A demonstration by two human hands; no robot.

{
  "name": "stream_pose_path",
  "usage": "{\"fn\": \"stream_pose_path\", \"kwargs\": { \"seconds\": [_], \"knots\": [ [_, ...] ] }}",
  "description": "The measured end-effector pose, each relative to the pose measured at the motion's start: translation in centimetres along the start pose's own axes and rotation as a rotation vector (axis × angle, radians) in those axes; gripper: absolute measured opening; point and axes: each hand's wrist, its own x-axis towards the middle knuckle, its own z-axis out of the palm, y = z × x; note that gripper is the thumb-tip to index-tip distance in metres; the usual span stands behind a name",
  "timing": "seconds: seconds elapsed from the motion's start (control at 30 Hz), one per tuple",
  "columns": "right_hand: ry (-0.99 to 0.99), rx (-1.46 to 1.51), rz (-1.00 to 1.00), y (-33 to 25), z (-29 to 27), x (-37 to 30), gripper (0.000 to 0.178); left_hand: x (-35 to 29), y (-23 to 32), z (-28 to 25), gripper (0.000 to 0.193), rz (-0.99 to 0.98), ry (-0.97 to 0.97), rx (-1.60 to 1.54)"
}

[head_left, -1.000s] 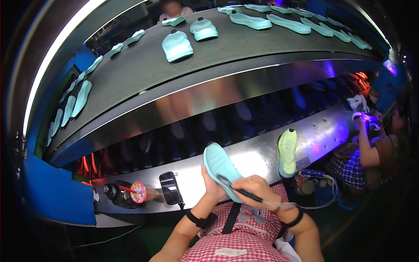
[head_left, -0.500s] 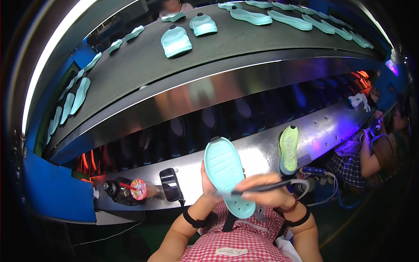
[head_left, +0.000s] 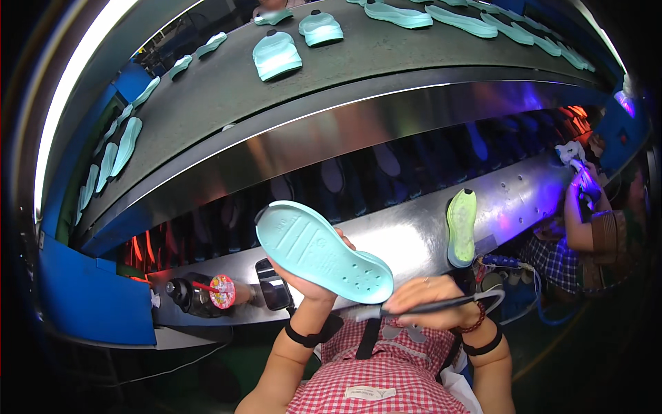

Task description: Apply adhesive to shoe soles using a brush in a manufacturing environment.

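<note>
A mint-green shoe sole (head_left: 321, 248) rests in my left hand (head_left: 308, 284), whose fingers curl round its far side and show past the edge. The sole's toe points up and to the left, and small holes dot its near end. My right hand (head_left: 429, 290) is closed round a black-handled brush (head_left: 431, 305) with a pale tip and a curved grey tube at its back end. The brush tip is just below the sole's near end; whether the two touch I cannot tell. Right of my hands, a yellow-green-topped sole (head_left: 462, 228) lies on the metal ledge (head_left: 407, 245).
Several mint soles (head_left: 277, 55) lie on a dark conveyor belt (head_left: 207, 114) beyond the ledge. More soles sit in the dark slot below it. At left stand a black bottle (head_left: 181, 293), a lidded cup (head_left: 222, 291) and a phone (head_left: 274, 284). A co-worker (head_left: 583, 231) sits at right.
My left hand has moved left and turned the sole, so its toe swings from upright toward the left. The brush has come off the sole's face to below its near end.
</note>
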Motion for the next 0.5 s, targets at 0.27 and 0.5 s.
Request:
{"fn": "stream_pose_path", "kwargs": {
  "seconds": [0.27,0.5],
  "knots": [
    [0.026,0.050,0.099,-0.2,-0.3,-0.8,0.025,0.4,1.1,1.2,0.090,0.049,0.073,0.083],
    [0.105,0.249,0.166,1.5,-0.2,-1.0,0.024,1.0,1.7,1.3,0.090,-0.032,0.021,0.110]
  ]
}}
